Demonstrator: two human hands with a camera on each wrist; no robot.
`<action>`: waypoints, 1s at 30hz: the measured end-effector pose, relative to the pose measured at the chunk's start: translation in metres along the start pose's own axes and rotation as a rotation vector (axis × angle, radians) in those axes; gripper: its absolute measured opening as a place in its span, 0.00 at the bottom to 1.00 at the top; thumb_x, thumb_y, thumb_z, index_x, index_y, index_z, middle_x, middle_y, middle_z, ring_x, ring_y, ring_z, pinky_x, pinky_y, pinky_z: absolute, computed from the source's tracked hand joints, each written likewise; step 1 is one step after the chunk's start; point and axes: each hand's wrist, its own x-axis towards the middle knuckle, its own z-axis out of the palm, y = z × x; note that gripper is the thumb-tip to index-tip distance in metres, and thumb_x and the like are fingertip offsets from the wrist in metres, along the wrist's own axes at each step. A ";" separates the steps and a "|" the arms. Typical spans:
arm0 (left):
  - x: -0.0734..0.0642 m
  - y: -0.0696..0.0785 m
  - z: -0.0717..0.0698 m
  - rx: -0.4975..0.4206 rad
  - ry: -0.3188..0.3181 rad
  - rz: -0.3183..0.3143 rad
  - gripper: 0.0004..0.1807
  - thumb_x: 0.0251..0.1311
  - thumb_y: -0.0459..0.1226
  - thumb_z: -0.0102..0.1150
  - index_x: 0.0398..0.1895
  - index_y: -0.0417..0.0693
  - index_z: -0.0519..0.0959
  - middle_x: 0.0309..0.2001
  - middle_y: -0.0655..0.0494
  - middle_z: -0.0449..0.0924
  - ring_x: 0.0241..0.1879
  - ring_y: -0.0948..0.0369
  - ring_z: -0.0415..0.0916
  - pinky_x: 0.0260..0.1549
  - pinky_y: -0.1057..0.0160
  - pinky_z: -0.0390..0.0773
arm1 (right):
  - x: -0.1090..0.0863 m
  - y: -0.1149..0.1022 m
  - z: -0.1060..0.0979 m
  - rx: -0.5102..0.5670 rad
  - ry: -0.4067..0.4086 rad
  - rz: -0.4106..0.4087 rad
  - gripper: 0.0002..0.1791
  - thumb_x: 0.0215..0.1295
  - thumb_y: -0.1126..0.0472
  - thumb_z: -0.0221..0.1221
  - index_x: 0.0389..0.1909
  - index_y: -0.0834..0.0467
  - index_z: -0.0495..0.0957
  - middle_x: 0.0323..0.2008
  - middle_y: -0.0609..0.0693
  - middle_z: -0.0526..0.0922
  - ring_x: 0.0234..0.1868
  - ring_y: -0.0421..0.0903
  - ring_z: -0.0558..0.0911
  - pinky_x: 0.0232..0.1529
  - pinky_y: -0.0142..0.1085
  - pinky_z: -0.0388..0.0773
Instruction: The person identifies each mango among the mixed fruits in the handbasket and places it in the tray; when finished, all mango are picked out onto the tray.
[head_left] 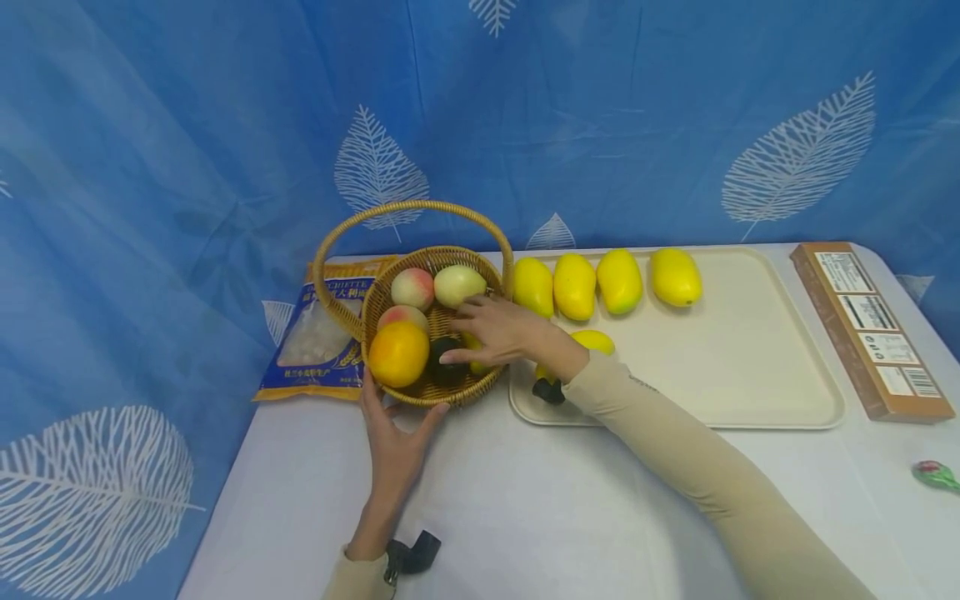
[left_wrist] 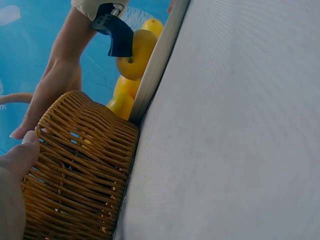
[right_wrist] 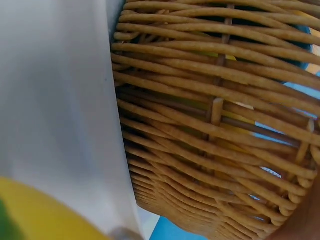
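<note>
My left hand holds the near side of a round wicker basket, and its thumb lies at the rim in the left wrist view. Inside the basket are an orange-yellow round fruit, two pinkish peaches, a pale green fruit and a dark fruit. My right hand reaches over the basket's right rim with its fingers and thumb spread. Beneath it a yellow fruit shows between thumb and fingers, mostly hidden by the hand.
A cream tray stands right of the basket, with several yellow mangoes along its back and another under the right wrist. A pasta bag lies left, behind the basket handle. A brown box sits far right.
</note>
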 end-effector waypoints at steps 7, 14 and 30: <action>0.001 -0.027 0.002 0.020 0.007 0.014 0.65 0.48 0.34 0.75 0.79 0.55 0.36 0.75 0.46 0.46 0.70 0.49 0.55 0.58 0.47 0.66 | -0.003 -0.001 0.000 -0.075 0.057 0.007 0.39 0.63 0.24 0.43 0.61 0.46 0.77 0.64 0.49 0.70 0.67 0.51 0.66 0.71 0.57 0.57; 0.000 -0.025 0.001 0.029 0.010 0.022 0.65 0.49 0.38 0.76 0.79 0.59 0.36 0.74 0.47 0.48 0.69 0.52 0.54 0.58 0.49 0.66 | -0.006 -0.002 -0.009 -0.040 0.098 -0.010 0.39 0.59 0.22 0.47 0.53 0.48 0.82 0.60 0.51 0.70 0.62 0.53 0.69 0.67 0.58 0.62; 0.000 -0.007 0.000 0.016 0.006 -0.012 0.63 0.48 0.33 0.74 0.79 0.45 0.38 0.73 0.39 0.47 0.69 0.45 0.54 0.58 0.42 0.65 | -0.034 -0.010 -0.031 -0.006 0.136 -0.110 0.23 0.60 0.42 0.63 0.53 0.47 0.80 0.54 0.50 0.75 0.51 0.51 0.71 0.53 0.44 0.72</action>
